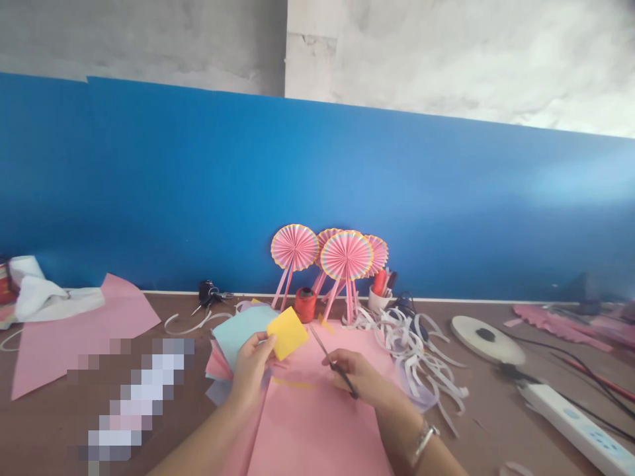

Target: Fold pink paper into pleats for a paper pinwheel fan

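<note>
My left hand pinches a small yellow square of paper by its lower left edge and holds it up over a pink sheet. My right hand is closed round the handles of a pair of scissors, whose thin blades point up and left toward the yellow paper's right edge. A thin yellow strip lies on the pink sheet between my hands. A light blue sheet and more coloured sheets lie fanned under my left hand.
Several pink pleated paper fans on sticks lean on the blue wall. A red thread spool, a cup of pens, curled white paper strips, keys, a tape roll, a power strip and another pink sheet lie about the brown table.
</note>
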`<state>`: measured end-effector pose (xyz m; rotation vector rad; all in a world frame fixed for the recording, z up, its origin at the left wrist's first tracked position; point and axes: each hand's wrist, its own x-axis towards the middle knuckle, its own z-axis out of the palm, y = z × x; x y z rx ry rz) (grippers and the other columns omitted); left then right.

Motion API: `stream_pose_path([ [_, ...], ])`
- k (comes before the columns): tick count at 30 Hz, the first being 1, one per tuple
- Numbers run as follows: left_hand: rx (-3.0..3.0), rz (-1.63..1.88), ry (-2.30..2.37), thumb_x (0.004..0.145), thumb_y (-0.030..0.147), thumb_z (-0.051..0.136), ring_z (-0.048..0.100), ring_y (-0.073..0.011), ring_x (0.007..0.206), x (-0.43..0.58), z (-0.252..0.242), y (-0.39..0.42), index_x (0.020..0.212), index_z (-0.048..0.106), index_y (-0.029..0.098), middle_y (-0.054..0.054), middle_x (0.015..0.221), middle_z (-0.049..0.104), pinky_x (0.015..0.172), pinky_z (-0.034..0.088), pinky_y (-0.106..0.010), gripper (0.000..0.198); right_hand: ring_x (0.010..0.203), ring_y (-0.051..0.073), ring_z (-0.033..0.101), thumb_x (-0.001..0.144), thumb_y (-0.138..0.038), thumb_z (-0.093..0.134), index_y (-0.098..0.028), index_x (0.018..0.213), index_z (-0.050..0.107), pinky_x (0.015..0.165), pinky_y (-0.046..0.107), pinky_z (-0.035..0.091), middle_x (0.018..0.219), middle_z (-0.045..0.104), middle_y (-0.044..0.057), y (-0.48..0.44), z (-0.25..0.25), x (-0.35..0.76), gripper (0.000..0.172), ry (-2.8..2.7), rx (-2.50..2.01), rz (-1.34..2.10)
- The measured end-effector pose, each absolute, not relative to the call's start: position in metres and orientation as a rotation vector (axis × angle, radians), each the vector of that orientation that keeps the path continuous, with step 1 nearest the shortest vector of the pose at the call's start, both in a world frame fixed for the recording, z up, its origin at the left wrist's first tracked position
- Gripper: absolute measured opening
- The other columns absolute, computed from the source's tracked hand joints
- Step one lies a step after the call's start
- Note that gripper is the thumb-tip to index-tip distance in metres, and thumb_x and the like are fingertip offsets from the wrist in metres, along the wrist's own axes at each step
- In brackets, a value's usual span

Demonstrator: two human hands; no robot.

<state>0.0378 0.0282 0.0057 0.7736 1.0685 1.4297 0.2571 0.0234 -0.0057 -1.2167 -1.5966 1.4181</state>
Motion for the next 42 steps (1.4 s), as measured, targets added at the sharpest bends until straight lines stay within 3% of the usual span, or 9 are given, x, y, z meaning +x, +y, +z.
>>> stream_pose_path([
  [26,0.783,1.394,1.048,0.058,0.042,0.075,0.068,-0.0222,0.063,0.044,0.006,0.025,0.078,0.058,0.016,-0.004,0.063,0.07,0.058,0.053,-0.03,0.037,0.042,0.007,0.044,0.066,-0.035,0.068,-0.016,0.091,0.063,0.041,0.019,0.031,0.051,0.051,-0.007,0.017,-0.009,0.243,0.032,-1.589,-1.257,1.4],
  [42,0.769,1.386,1.041,0.058,0.042,0.076,0.069,-0.0227,0.065,0.044,0.002,0.026,0.079,0.057,0.015,-0.006,0.066,0.071,0.06,0.053,-0.03,0.039,0.04,0.006,0.042,0.068,-0.034,0.066,-0.014,0.091,0.063,0.04,0.019,0.029,0.051,0.048,-0.007,0.017,-0.009,0.244,0.031,-1.599,-1.248,1.381],
])
